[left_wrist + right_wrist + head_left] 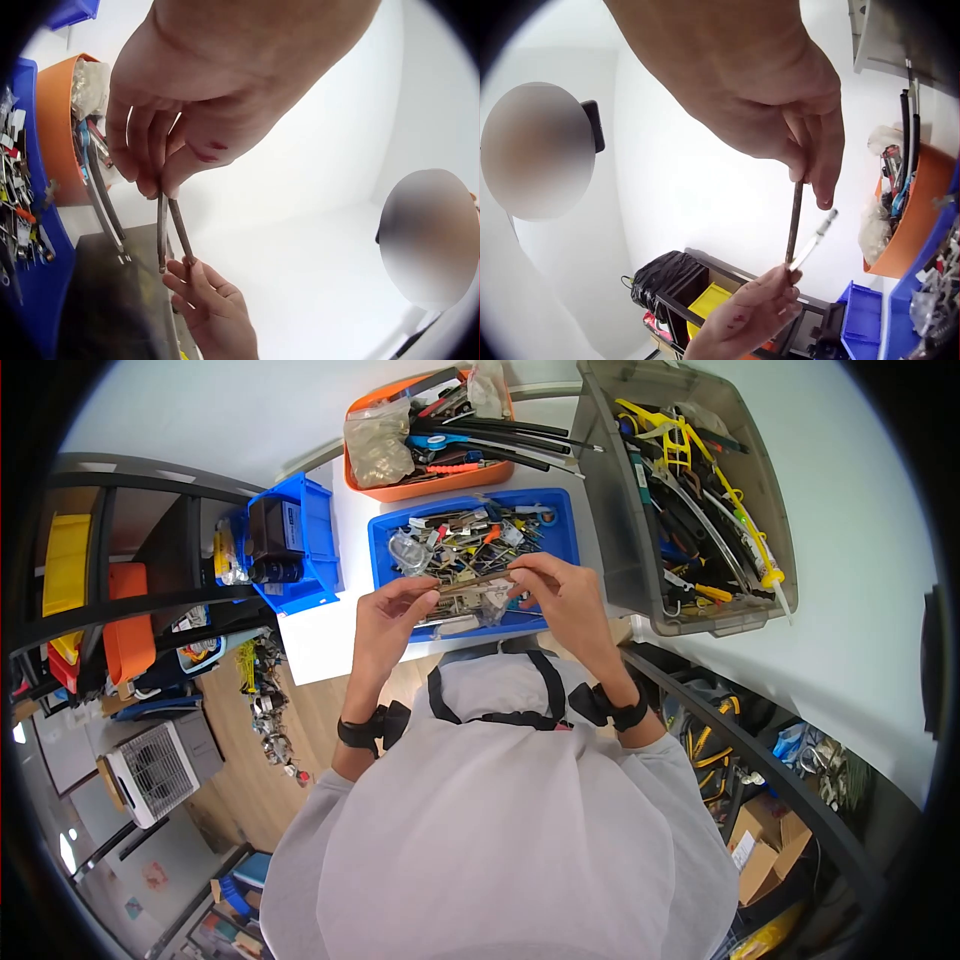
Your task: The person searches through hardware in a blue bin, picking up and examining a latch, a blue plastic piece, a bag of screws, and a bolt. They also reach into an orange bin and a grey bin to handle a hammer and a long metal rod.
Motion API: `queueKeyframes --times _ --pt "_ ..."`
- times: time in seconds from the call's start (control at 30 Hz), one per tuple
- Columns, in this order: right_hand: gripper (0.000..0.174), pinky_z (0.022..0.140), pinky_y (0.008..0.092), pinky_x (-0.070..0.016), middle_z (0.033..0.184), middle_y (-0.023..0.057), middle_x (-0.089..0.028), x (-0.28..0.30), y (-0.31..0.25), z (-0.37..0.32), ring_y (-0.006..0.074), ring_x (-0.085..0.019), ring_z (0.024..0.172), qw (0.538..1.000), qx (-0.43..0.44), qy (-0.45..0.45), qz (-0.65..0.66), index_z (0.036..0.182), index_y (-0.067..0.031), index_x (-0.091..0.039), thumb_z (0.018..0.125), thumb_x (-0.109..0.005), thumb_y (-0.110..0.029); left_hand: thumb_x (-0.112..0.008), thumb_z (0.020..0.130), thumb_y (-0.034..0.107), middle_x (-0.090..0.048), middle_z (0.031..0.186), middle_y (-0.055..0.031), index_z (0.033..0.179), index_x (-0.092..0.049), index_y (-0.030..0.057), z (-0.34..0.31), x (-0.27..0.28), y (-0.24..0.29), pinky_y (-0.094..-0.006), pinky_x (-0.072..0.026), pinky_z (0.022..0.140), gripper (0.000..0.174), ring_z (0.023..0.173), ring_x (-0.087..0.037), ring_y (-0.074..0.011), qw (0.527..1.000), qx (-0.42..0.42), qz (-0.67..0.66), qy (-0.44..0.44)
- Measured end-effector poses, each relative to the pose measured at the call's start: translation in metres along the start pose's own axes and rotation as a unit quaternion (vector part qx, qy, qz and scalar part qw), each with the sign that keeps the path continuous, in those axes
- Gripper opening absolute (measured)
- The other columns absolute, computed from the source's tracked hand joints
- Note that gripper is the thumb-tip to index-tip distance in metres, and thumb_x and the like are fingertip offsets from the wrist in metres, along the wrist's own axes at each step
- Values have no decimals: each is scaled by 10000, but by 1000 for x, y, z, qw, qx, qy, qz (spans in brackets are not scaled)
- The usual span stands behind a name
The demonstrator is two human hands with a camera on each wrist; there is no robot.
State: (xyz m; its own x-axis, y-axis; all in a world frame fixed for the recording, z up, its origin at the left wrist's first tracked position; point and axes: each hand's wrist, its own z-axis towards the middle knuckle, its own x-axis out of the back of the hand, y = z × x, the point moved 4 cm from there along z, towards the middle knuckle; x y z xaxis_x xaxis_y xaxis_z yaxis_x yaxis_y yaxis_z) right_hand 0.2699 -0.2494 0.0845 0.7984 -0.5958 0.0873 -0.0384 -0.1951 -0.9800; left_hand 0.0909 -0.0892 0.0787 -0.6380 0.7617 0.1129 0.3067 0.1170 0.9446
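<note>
Two thin rods (475, 582) span the gap between the hands above a blue bin (377, 550) of small metal pieces. The left hand (388, 622) pinches both at one end between thumb and fingers. In the left wrist view a brown rod (181, 231) and a second rod (161, 236) spread apart from those fingertips. The right hand (572, 608) pinches the far end of the brown rod (795, 223). In the right wrist view the other, shinier rod (814, 240) ends just short of the right fingers.
Behind the blue bin stands an orange bin (430, 490) with tools and plastic bags. A grey translucent bin (620, 530) of tools is at the right. A blue open bin (318, 540) and a dark shelf rack (150, 610) stand at the left.
</note>
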Motion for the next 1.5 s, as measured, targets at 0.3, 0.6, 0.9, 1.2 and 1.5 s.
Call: queueKeyframes --times 0.3,0.6,0.9,1.2,1.5 --pt "177 638 278 -574 849 132 -728 -29 -9 18 182 -733 747 998 -11 21 -61 1039 49 -691 960 -603 -84 -690 889 50 -736 777 -109 993 -739 -24 64 47 -125 -270 -551 572 137 664 -698 -143 977 -11 210 32" --pt "153 638 256 -569 877 110 -732 -44 -13 27 154 -732 770 992 -35 35 -116 1041 66 -685 963 -611 -42 -736 854 113 -737 855 -147 1045 -720 -13 107 61 -202 -344 -547 676 229 728 -704 -217 962 -40 268 14" --pt "144 645 248 -564 869 99 -731 -60 -19 33 146 -731 774 991 -41 45 -122 1046 61 -685 959 -605 -22 -654 969 202 -723 954 -78 1124 -702 29 56 55 -45 -294 -520 759 238 856 -651 -131 992 -43 47 -111" --pt "174 667 250 -565 896 98 -745 -78 -37 32 150 -728 788 990 50 6 -129 1081 28 -692 944 -584 32 -729 907 115 -720 905 -44 1009 -706 12 41 67 -29 -248 -505 714 147 777 -654 -102 995 -47 -6 -91" --pt "199 677 254 -565 886 107 -738 -69 -34 35 166 -725 760 966 162 -8 -200 1088 22 -694 910 -611 55 -762 861 47 -707 912 -29 983 -708 9 42 70 -28 -247 -501 729 138 796 -635 -97 993 -58 -43 -89"
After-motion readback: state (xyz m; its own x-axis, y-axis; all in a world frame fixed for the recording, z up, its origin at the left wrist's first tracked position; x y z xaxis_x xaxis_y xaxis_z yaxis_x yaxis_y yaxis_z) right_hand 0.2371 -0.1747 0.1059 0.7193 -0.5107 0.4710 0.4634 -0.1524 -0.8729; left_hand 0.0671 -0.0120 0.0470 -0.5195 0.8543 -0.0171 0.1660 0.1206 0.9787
